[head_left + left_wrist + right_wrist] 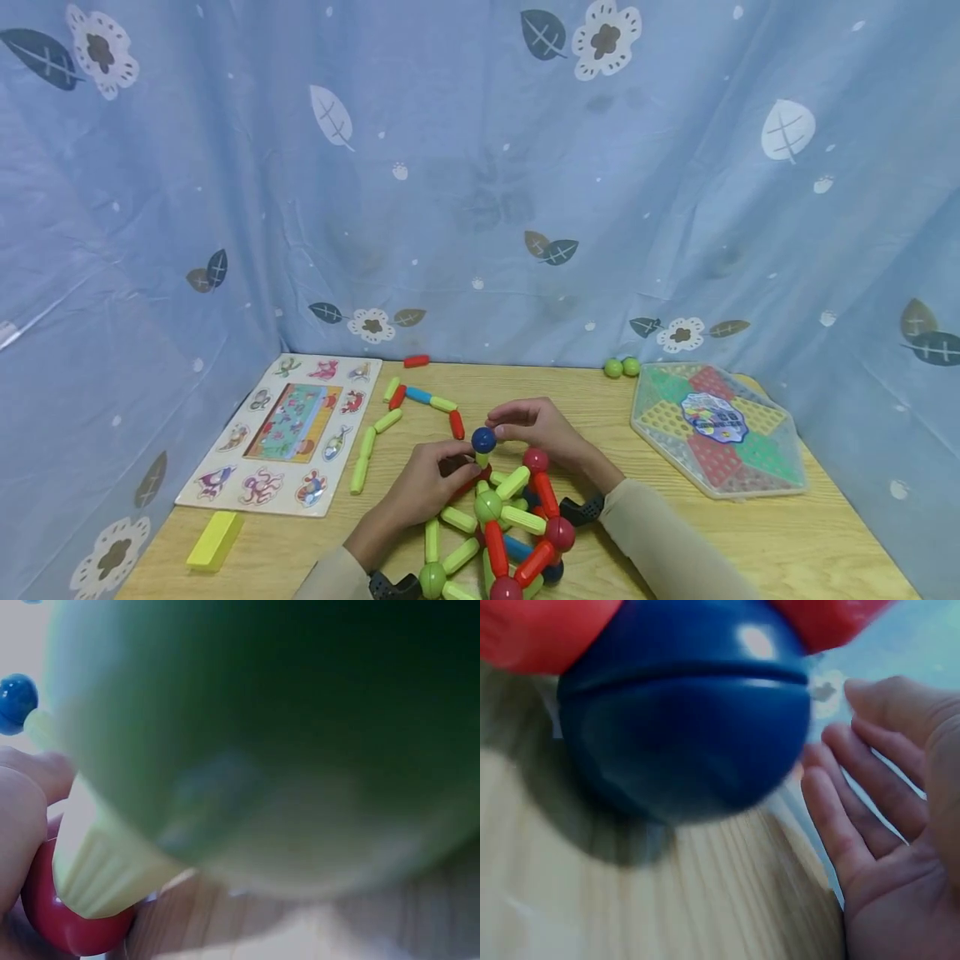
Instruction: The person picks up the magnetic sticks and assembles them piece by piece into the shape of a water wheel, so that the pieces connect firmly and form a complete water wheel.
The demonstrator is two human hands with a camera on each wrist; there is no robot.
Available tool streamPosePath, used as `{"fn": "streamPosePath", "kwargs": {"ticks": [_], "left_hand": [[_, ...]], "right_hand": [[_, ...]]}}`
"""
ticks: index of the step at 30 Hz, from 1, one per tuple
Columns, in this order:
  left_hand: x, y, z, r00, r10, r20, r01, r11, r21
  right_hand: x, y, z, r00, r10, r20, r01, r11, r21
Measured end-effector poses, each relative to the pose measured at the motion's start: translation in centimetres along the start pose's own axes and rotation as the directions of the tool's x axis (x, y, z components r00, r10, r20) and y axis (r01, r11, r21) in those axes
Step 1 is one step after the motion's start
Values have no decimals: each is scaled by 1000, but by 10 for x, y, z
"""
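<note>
A magnetic stick-and-ball structure (488, 506) of yellow-green, red and blue rods and balls stands between the forearms. At its back a blue ball (483, 439) tops an upright yellow-green rod. My left hand (426, 487) grips the red ball (79, 919) below that rod, thumb and fingers at its sides. Just right of the blue ball, my right hand (543, 431) is raised with fingers loosely bent; in the right wrist view its palm holds nothing. A green ball (262, 750) fills most of the left wrist view, and another blue ball (686, 727) hangs close before the right wrist camera.
Loose rods (419, 395) lie in a bent line behind the left hand. A sea-animal puzzle board (341, 492) and a yellow block (215, 542) are at left. Two green balls (613, 367) and a hexagonal game box (720, 425) sit at right, before a blue curtain (450, 167).
</note>
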State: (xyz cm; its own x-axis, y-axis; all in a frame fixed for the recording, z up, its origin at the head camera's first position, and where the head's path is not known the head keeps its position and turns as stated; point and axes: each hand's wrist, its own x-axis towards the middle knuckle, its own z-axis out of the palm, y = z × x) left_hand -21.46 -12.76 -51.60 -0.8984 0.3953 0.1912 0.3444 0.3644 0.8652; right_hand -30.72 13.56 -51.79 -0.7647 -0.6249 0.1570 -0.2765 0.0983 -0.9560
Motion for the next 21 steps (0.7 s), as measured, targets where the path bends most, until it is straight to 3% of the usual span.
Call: {"fn": "streamPosePath", "kwargs": {"ticks": [6, 12, 21], "left_hand": [[-8, -5, -8, 999, 14, -34, -13, 999, 29], [-18, -8, -13, 997, -7, -71, 11, 998, 56], [-28, -11, -21, 995, -30, -95, 31, 1000, 7]], "right_hand": [[27, -6, 23, 1000, -9, -14, 6, 975, -222], [43, -6, 35, 996, -58, -61, 28, 916, -401], [54, -4, 47, 990, -121, -75, 69, 867, -493]]}}
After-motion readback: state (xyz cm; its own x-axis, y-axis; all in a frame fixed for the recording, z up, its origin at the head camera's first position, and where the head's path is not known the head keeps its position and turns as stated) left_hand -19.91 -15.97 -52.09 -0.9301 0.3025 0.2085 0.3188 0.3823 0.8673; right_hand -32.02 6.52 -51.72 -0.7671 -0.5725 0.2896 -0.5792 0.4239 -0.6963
